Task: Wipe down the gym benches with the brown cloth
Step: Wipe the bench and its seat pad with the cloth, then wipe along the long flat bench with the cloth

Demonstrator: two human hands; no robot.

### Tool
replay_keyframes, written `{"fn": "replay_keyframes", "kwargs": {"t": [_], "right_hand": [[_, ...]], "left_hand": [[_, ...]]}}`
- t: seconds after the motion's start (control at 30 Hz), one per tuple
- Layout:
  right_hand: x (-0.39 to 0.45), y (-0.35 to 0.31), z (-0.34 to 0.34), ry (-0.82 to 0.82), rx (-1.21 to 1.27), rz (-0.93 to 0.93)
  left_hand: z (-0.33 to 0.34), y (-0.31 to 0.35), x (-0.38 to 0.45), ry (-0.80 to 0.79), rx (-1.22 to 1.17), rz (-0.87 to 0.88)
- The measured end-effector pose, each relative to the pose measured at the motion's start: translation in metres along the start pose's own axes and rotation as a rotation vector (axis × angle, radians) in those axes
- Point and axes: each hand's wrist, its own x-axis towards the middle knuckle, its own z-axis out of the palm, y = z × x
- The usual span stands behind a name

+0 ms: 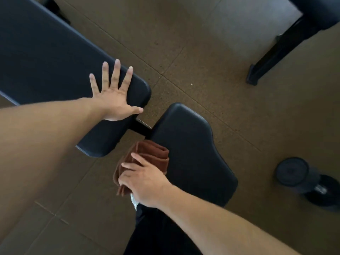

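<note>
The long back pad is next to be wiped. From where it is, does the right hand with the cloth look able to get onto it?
Probably yes. The right hand holds the brown cloth at the seat pad's edge; only a narrow gap separates it from the back pad, where the left hand lies flat.

The left hand lies flat, palm down, fingers spread wide, forearm reaching in from the left; the right hand is curled shut, knuckles up, forearm entering from lower right
</note>
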Motion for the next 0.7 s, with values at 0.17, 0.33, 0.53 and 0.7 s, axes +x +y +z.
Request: {"fn": "replay_keyframes", "kwargs": {"t": [0.17,0.33,0.53,0.7], "right_hand": [[-0.034,0.008,-0.003,-0.003,0.019,-0.026],[-0.116,0.042,-0.033,0.154,-0.033,0.292],[-0.188,0.073,-0.072,0.031,0.095,0.572],[-0.193,0.118,-0.113,0.097,0.487,0.823]], "left_hand": [[0.027,-0.011,-0.03,-0.025,-0.064,0.032],[0.073,-0.018,-0.088,-0.113,-0.133,0.061],[0.11,0.049,-0.127,-0.266,-0.269,0.102],[0.088,0.156,-0.108,-0.329,-0.538,0.132]]}}
